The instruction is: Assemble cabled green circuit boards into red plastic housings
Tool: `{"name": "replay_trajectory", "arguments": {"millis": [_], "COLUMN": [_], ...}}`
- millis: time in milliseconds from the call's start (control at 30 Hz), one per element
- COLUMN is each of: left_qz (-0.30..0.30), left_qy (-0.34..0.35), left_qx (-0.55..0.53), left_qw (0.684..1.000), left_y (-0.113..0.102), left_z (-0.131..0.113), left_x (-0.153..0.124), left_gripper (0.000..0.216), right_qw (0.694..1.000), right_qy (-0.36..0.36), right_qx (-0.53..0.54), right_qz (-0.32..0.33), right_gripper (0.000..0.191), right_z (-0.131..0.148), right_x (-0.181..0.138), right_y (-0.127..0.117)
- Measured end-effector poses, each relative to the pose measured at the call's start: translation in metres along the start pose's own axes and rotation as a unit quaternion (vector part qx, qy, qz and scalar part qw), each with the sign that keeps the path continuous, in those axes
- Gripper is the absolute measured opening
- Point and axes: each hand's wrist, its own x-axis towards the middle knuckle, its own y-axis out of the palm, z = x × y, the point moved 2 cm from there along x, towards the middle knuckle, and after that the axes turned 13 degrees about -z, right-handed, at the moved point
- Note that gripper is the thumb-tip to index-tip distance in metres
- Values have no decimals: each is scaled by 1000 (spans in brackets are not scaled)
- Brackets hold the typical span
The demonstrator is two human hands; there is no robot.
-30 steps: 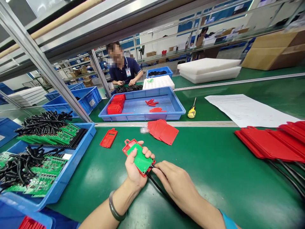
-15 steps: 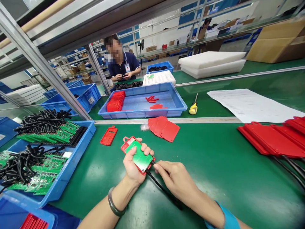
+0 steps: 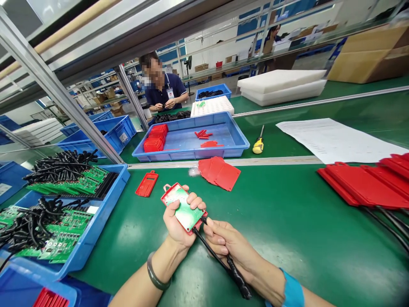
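My left hand [image 3: 177, 226] is closed around a red plastic case [image 3: 165, 197] with a loop at its upper end. A green circuit board [image 3: 186, 216] lies in the case, partly under my thumb and fingers. Black cables [image 3: 237, 276] come out of the lower end and run down towards me. My right hand [image 3: 230, 244] pinches a cable close to where it meets the case; its other fingers curl beneath. Beyond my left hand lies another red case [image 3: 147, 183], and past my fingertips are flat red plates [image 3: 220, 172], fanned out.
At left stands a blue bin [image 3: 107, 213] of green boards with black cables. A blue tray [image 3: 190, 152] of red parts sits ahead, with a yellow screwdriver [image 3: 258, 146] and paper [image 3: 340, 138] rightward. Red cases with cables [image 3: 361, 184] are stacked at right. A co-worker [image 3: 166, 89] sits opposite.
My right hand has shifted slightly down and turned, showing more of its curled fingers. The cables' lower end now shows more clearly below it. My left hand still holds the case.
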Motion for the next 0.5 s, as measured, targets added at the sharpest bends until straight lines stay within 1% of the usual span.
{"name": "replay_trajectory", "arguments": {"millis": [33,67,133,200,267,333,400,500], "left_qz": [13,29,61,73,64,52,51,60], "left_qy": [16,35,64,65,44,17,4,13], "left_qx": [18,38,74,84,77,85,106,129], "left_qw": [1000,998,993,992,994,995,993,990], "left_y": [1,2,4,4,1,-2,-4,-4], "left_z": [0,-1,-3,-4,-5,-5,-4,-3], "left_x": [-1,-2,-3,-3,0,4,7,9], "left_gripper": [25,27,29,30,29,29,30,30], "right_qw": [1000,998,983,955,933,926,934,948], "right_qy": [-12,-39,-114,-177,-214,-225,-216,-196], "right_qx": [-13,-43,-140,-233,-285,-298,-283,-250], "right_qz": [-5,-14,-31,-44,-54,-51,-36,-19], "right_gripper": [42,42,42,43,44,43,37,33], "right_z": [1,2,5,8,11,13,18,25], "right_x": [1,3,5,7,7,6,5,4], "right_y": [-1,-2,-5,-7,-9,-10,-11,-12]}}
